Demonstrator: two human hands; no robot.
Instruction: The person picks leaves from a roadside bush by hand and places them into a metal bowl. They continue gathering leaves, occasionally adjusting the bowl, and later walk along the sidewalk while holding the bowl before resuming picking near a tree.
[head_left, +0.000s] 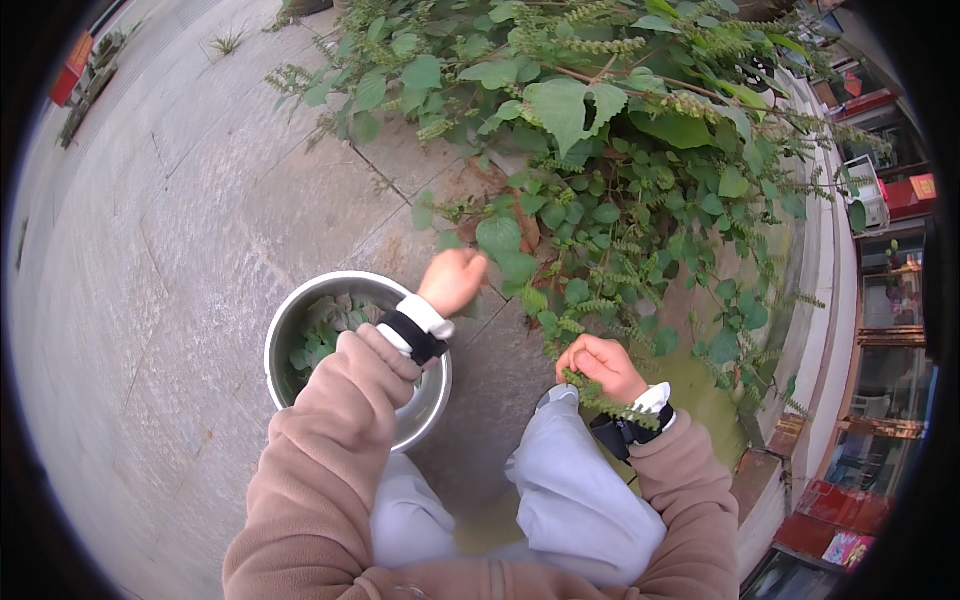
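Observation:
My left hand (453, 280), blurred and with its fingers curled, is just beyond the right rim of a stainless steel bowl (279, 330). Blurred green leaf shows at the edges of that hand, seemingly held in it; the fingertips are hidden. Picked green leaves (319, 346) lie inside the bowl, partly covered by my left sleeve. Above my shoe, my right hand (600, 366) grips a stem with green flower or seed spikes (592, 390). The leafy plant (600, 202) spreads in front of both hands, some of its broad leaves having holes.
Stone paving (187, 247) lies under the bowl and to the left. Dry brown leaves (529, 225) are under the plant. At the right runs a low concrete ledge (802, 360) beside a building front with windows (889, 375). My knees (577, 487) are close below the hands.

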